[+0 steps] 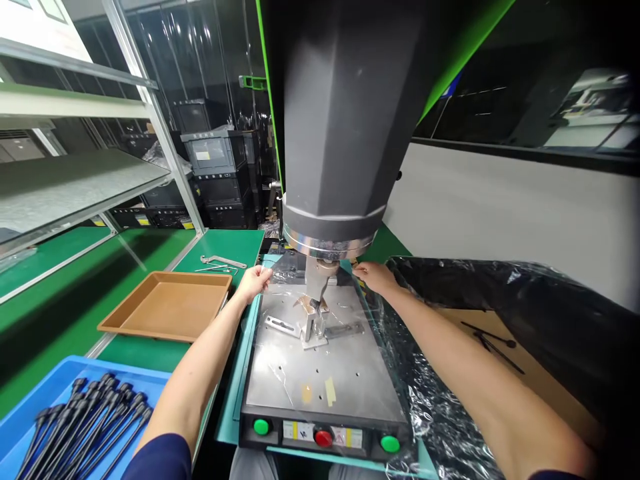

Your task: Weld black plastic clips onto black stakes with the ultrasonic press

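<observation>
A clear plastic film [280,383] lies over the metal bed [345,393] of a bench machine, with wrinkles and glare showing on it. My left hand [254,283] is closed in a pinch at the bed's far left corner, where the film's edge shows by the fingers. At the far right corner my right hand [376,276] also pinches, apparently on the film; its fingertips are partly hidden. Between the hands, the machine's dark head [345,133] hangs above a small metal fixture [314,323] fastened to the bed.
Green buttons [261,427] and a red button [323,438] line the machine's front. To the left are a brown tray [185,303], a wrench [223,261], and a blue bin [65,373] of black rods [95,417]. A black-lined box [500,287] stands right.
</observation>
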Available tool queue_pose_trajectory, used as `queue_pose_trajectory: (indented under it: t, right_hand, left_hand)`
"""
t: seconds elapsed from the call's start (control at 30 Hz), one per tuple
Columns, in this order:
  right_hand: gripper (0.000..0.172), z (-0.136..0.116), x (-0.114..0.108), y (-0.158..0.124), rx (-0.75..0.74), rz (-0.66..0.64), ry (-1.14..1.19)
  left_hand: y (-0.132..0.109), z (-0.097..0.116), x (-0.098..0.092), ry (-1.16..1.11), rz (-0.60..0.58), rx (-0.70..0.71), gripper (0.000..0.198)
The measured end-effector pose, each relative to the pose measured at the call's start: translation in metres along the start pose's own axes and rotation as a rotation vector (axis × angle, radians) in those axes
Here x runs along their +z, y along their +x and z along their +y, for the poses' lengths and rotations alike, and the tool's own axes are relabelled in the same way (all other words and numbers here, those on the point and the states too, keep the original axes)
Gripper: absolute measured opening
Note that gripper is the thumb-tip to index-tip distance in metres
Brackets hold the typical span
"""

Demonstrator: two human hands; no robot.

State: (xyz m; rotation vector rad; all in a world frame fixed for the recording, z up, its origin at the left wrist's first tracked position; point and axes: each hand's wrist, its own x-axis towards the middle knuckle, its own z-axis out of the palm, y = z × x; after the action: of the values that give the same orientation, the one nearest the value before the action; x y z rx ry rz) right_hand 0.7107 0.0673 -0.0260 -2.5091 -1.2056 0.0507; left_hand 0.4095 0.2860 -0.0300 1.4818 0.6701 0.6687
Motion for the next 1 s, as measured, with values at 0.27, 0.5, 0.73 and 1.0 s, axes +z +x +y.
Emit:
queue_pose_trajectory:
  t: [0.27,0.5,0.73,1.0]
  right_hand:
    - [0.025,0.014,0.007,-0.011,0.042,-0.029,-0.037]
    - [0.024,0.013,0.008,-0.019,0.040,-0.071,-0.053]
    - [0.023,0.012,0.009,-0.020,0.064,-0.067,-0.034]
    - [0.023,0.015,0.013,-0.015,0.079,-0.059,-0.024]
  left_hand:
    - [0.002,0.000,-0.002,0.027,-0.041,-0.154,0.045]
    - [-0.032,-0.040,-0.022,-0.346,-0.182,-0.209,0.096]
    - [-0.040,-0.054,-0.012,-0.220,-0.233,0.006,0.118]
    - [-0.029,-0.029,-0.010,-0.184,-0.155,-0.086,0.099]
